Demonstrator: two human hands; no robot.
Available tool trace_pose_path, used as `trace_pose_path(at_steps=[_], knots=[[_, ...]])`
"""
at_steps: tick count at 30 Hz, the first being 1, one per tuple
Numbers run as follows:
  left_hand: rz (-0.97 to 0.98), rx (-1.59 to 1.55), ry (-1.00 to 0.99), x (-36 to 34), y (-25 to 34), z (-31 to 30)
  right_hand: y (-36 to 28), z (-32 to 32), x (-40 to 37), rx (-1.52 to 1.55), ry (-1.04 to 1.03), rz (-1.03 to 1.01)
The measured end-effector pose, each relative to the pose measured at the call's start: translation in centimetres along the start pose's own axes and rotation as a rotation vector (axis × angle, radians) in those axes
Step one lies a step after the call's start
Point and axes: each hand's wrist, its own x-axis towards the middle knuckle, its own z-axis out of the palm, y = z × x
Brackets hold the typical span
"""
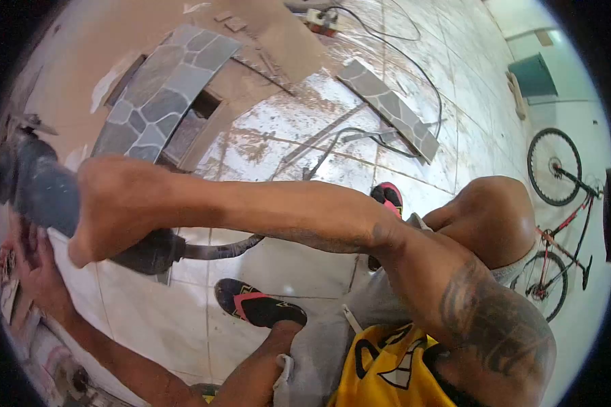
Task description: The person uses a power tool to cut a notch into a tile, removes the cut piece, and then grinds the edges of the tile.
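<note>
My right hand (119,203) is wrapped round the dark body of a corded power tool (47,193), which looks like an angle grinder. Its working end lies at the far left, blurred and partly cut off by the view's edge. A black cord (224,251) runs from its rear, under my right forearm. Below the tool, my left hand (44,275) rests with fingers stretched out beside the edge of a pale tile (75,271). The fingertips are partly in shadow under the tool.
Stone-patterned tile pieces lie at the upper left (163,85) and upper centre (390,108), with dust and scraps around them. A power strip (321,22) sits at the top, and cables cross the floor (468,136). A bicycle (567,176) stands at the right.
</note>
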Motion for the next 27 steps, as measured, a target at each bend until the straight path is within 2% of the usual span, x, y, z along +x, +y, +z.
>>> trace_pose_path(at_steps=[1, 2, 5, 7, 8, 10, 12, 13, 19, 25, 27], knots=[[0.047, -0.013, 0.030, 0.6, 0.5, -0.6, -0.6, -0.6, 0.0, -0.028, 0.009, -0.025], [0.142, 0.258, 0.098, 2.0, 1.5, -2.0, -1.3, -2.0, -0.5, -0.058, 0.005, -0.026], [0.014, -0.037, 0.056, 2.6, 2.0, -3.7, -2.7, -3.4, -1.0, -0.108, -0.060, -0.029], [0.036, 0.009, 0.021, 2.0, 2.8, -4.3, -3.4, -4.0, -0.6, -0.108, -0.118, -0.047], [0.115, 0.219, 0.013, 2.2, 2.6, -4.3, -3.6, -4.3, -0.6, -0.052, -0.109, -0.071], [0.075, 0.164, 0.081, 0.9, 3.7, -2.9, -3.0, -4.1, -1.0, 0.057, -0.095, -0.108], [0.014, 0.063, 0.038, -0.1, 6.0, -2.0, -2.9, -2.9, -1.0, 0.069, -0.109, -0.044], [0.036, -0.052, -0.001, -0.2, 5.3, -1.9, -2.5, -2.5, -0.8, 0.062, -0.112, 0.002], [-0.020, 0.005, -0.115, -1.2, 2.8, -1.0, 1.4, 2.3, 1.4, 0.062, -0.124, -0.020], [-0.109, -0.136, -0.258, -1.2, -0.5, 0.0, 2.9, 4.2, 3.0, -0.044, -0.222, 0.242], [-0.194, -0.215, -0.269, -1.5, -0.5, 0.1, 3.3, 4.4, 3.1, -0.008, -0.250, 0.237]])
